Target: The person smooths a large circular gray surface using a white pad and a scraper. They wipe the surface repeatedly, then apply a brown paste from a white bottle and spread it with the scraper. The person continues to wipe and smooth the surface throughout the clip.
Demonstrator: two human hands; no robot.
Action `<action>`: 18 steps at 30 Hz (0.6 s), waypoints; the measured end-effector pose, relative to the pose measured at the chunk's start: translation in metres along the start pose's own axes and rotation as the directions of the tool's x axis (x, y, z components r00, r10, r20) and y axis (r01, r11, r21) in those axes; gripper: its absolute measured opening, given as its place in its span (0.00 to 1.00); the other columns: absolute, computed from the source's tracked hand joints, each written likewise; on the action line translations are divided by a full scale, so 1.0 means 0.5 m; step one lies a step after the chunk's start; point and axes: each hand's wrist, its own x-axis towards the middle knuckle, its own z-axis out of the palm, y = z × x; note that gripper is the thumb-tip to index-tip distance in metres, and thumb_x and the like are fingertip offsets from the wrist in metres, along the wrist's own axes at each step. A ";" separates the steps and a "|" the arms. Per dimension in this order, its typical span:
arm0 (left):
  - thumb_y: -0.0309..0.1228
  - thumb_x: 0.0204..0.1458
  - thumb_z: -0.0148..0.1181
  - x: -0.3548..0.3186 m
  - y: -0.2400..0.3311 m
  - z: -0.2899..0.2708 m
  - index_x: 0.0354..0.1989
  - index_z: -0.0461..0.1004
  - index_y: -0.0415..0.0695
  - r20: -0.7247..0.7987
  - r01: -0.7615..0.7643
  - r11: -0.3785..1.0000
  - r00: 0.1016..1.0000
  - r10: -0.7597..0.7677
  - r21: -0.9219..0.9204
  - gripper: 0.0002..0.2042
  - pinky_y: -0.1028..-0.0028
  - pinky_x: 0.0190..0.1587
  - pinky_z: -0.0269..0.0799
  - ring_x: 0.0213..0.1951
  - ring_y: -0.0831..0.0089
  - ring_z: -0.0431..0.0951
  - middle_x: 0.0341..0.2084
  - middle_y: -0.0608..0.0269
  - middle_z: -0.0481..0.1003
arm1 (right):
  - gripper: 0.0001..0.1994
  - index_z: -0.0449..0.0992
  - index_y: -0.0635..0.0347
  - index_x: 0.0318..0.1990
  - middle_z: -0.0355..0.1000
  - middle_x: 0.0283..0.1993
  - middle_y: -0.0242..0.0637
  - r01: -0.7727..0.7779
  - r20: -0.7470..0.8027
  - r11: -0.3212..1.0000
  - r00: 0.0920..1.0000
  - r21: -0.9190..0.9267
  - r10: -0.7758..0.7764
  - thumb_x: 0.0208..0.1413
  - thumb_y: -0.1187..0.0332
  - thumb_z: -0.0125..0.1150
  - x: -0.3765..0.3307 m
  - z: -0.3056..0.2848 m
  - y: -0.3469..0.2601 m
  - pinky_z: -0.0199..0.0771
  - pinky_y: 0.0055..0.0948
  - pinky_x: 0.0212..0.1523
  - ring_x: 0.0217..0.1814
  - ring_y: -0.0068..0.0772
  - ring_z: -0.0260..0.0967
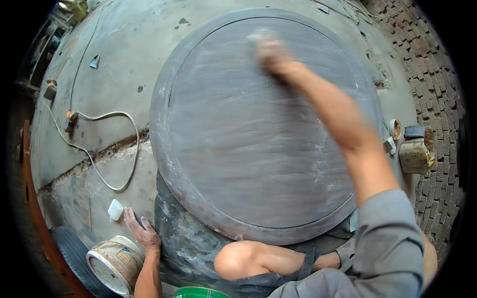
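Note:
A large round dark-grey tabletop [258,139] with a raised outer rim lies flat before me, pale dusty streaks across its surface. Over its far part reaches my right hand [273,54], smeared by motion. It looks closed around a small pale thing [261,35], too blurred to name, pressed against the surface. At the lower left my left hand [143,233] rests on the floor with its fingers spread, holding nothing. Just beyond its fingertips lies a small white plastic block or container [115,210]. My bent knee [238,258] is close to the near rim.
A white bucket [114,265] and a tire [82,258] stand at the lower left; a green lid or bucket [198,292] is at the bottom. A pale cable [131,149] loops over the floor on the left. Right of the tabletop are a dirty container [415,154] and a tape roll [395,129].

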 end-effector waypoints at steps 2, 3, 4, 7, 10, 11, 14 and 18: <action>0.42 0.70 0.43 0.030 0.045 0.043 0.72 0.59 0.33 0.029 -0.032 0.998 0.999 0.034 -0.062 0.29 0.52 0.77 0.44 0.76 0.46 0.53 0.74 0.41 0.56 | 0.15 0.78 0.63 0.44 0.79 0.42 0.55 0.018 -0.595 0.916 0.755 -0.401 -0.275 0.66 0.65 0.44 -0.115 -0.047 0.322 0.78 0.52 0.47 0.47 0.51 0.78; 0.42 0.70 0.43 0.029 0.045 0.039 0.72 0.59 0.33 0.033 -0.019 0.999 0.999 0.021 -0.043 0.29 0.52 0.78 0.44 0.76 0.46 0.53 0.74 0.41 0.56 | 0.15 0.78 0.64 0.44 0.78 0.44 0.55 -0.052 -0.508 0.899 0.839 -0.435 -0.197 0.66 0.66 0.44 -0.110 -0.029 0.315 0.78 0.52 0.49 0.48 0.51 0.78; 0.42 0.70 0.43 0.029 0.045 0.037 0.72 0.59 0.33 0.032 -0.009 1.000 0.999 0.010 -0.030 0.29 0.52 0.78 0.43 0.76 0.46 0.53 0.74 0.41 0.56 | 0.15 0.78 0.65 0.43 0.78 0.46 0.55 -0.117 -0.418 0.870 0.902 -0.480 -0.110 0.66 0.66 0.44 -0.103 -0.025 0.303 0.78 0.52 0.50 0.49 0.52 0.78; 0.40 0.69 0.43 0.018 0.029 0.024 0.72 0.59 0.33 0.019 -0.029 0.999 0.999 0.029 0.023 0.28 0.54 0.78 0.44 0.76 0.47 0.52 0.74 0.43 0.55 | 0.17 0.75 0.65 0.53 0.68 0.63 0.58 -0.207 -0.092 0.972 0.976 -0.114 0.197 0.63 0.65 0.47 -0.024 0.032 -0.002 0.65 0.51 0.66 0.66 0.54 0.66; 0.44 0.70 0.43 0.029 0.036 0.049 0.72 0.59 0.34 0.038 -0.050 0.998 0.998 0.051 -0.037 0.29 0.52 0.78 0.43 0.76 0.46 0.52 0.74 0.42 0.56 | 0.31 0.64 0.68 0.71 0.53 0.78 0.56 -0.010 -0.117 0.998 0.993 -0.062 0.003 0.60 0.64 0.51 0.033 0.051 -0.201 0.49 0.43 0.80 0.82 0.51 0.48; 0.44 0.70 0.42 0.041 0.048 0.070 0.72 0.58 0.34 0.029 -0.085 0.994 0.996 0.088 -0.070 0.29 0.52 0.78 0.43 0.76 0.46 0.52 0.74 0.42 0.56 | 0.30 0.65 0.68 0.69 0.57 0.76 0.57 0.074 -0.250 0.986 0.962 -0.149 -0.110 0.59 0.64 0.52 0.042 0.085 -0.155 0.53 0.43 0.78 0.80 0.52 0.52; 0.42 0.70 0.43 0.011 0.004 0.026 0.72 0.59 0.34 0.000 -0.036 0.999 0.999 0.036 -0.024 0.29 0.52 0.77 0.44 0.76 0.46 0.53 0.74 0.42 0.56 | 0.18 0.75 0.67 0.53 0.77 0.50 0.60 0.145 0.126 0.981 0.984 -0.125 -0.130 0.57 0.68 0.53 0.007 0.022 -0.081 0.75 0.48 0.59 0.55 0.56 0.76; 0.41 0.70 0.44 0.030 0.023 0.037 0.71 0.60 0.33 0.038 -0.021 0.999 0.999 0.022 -0.030 0.28 0.52 0.77 0.44 0.75 0.45 0.53 0.74 0.41 0.56 | 0.20 0.69 0.68 0.61 0.70 0.61 0.58 -0.103 -0.359 0.965 0.933 -0.239 0.010 0.68 0.67 0.43 -0.180 -0.062 0.314 0.74 0.50 0.58 0.57 0.50 0.74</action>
